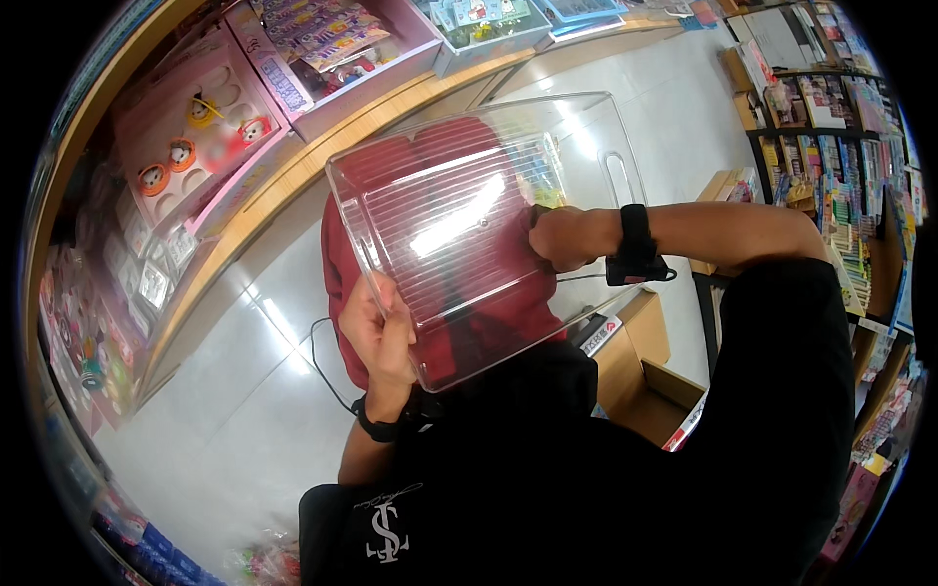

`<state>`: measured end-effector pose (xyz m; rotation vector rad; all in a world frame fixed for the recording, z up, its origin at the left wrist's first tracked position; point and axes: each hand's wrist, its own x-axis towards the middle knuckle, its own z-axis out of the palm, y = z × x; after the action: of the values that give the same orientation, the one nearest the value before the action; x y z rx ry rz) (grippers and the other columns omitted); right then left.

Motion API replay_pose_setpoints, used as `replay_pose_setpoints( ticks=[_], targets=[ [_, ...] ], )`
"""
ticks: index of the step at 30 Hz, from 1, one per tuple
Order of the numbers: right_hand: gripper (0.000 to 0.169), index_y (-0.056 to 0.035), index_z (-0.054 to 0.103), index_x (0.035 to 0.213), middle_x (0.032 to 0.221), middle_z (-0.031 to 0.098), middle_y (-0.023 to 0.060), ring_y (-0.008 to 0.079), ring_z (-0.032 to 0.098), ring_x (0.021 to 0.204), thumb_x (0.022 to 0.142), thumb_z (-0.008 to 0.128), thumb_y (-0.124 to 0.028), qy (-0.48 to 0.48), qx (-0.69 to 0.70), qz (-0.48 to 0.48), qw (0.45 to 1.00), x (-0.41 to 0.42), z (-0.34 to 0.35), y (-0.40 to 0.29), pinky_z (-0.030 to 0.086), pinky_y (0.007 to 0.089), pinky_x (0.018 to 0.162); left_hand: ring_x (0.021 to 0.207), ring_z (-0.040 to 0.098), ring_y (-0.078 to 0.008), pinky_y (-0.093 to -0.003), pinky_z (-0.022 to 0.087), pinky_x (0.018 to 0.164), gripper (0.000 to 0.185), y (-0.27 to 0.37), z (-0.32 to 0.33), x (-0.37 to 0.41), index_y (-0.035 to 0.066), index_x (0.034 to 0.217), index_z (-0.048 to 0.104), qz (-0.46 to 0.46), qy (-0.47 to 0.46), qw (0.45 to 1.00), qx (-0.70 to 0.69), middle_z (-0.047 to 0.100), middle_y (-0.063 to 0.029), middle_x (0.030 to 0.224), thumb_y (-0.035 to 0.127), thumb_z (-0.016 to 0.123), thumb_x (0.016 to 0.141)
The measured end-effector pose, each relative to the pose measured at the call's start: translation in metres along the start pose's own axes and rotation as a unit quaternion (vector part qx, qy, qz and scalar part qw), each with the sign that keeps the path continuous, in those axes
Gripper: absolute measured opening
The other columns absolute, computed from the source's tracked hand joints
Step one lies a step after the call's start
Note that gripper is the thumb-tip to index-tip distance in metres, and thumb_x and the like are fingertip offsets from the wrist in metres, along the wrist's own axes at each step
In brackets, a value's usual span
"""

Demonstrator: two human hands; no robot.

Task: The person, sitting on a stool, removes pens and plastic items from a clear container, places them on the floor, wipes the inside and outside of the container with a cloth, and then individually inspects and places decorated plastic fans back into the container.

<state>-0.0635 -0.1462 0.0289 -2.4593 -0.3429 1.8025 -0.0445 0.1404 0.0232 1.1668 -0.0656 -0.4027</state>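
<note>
A clear plastic tray (447,293) with a ribbed bottom and slot handles is tilted in front of my body. My left hand (381,329) grips its near left end, with the thumb on the rim. My right hand (568,238) is curled over the right part of the tray. Its fingertips are blurred, and I cannot tell whether they hold something. Maroon fabric (341,286), apparently over my legs, shows through and around the tray. A colourful packaged item (538,168) is seen through the clear plastic.
An open cardboard box (637,366) stands on the floor (242,381) at my right. Left of me, a wooden-edged counter (308,165) bears a pink display box (242,95) with small figures. Shelves (828,161) of packaged goods line the right. Thin cables hang near both wrists.
</note>
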Motion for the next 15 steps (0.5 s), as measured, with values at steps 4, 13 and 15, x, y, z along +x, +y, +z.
replay_pose_setpoints(
  ticks=[4, 13, 15],
  targets=[
    [0.020, 0.0064, 0.067, 0.071, 0.070, 0.066, 0.0175, 0.0288, 0.067, 0.071, 0.076, 0.053, -0.007, -0.017, 0.072, -0.111, 0.991, 0.018, 0.017, -0.013, 0.052, 0.0396, 0.063, 0.046, 0.039, -0.0018, -0.0165, 0.027, 0.044, 0.007, 0.004, -0.001, 0.004, 0.007, 0.081, 0.044, -0.028, -0.027, 0.999, -0.004, 0.044, 0.0028, 0.057, 0.001, 0.047, 0.082],
    [0.033, -0.0019, 0.055, 0.120, 0.116, 0.056, 0.0194, 0.0346, 0.055, 0.110, 0.093, 0.054, -0.021, 0.102, 0.349, -0.282, 0.888, 0.018, -0.018, -0.110, 0.044, 0.0401, 0.094, 0.046, 0.034, -0.0020, -0.0175, 0.024, 0.044, 0.008, 0.003, 0.003, -0.003, 0.005, 0.080, 0.044, 0.002, -0.006, 1.000, 0.002, 0.042, 0.0030, 0.058, 0.006, 0.052, 0.080],
    [0.034, -0.0013, 0.054, 0.121, 0.119, 0.051, 0.0195, 0.0355, 0.052, 0.115, 0.094, 0.053, -0.021, 0.118, 0.247, -0.297, 0.915, 0.010, -0.030, -0.115, 0.041, 0.0408, 0.098, 0.044, 0.030, -0.0030, -0.0183, 0.020, 0.044, 0.010, 0.013, 0.007, -0.004, 0.003, 0.078, 0.043, 0.023, 0.029, 0.999, 0.036, 0.038, 0.0013, 0.057, 0.009, 0.050, 0.076]
  ],
)
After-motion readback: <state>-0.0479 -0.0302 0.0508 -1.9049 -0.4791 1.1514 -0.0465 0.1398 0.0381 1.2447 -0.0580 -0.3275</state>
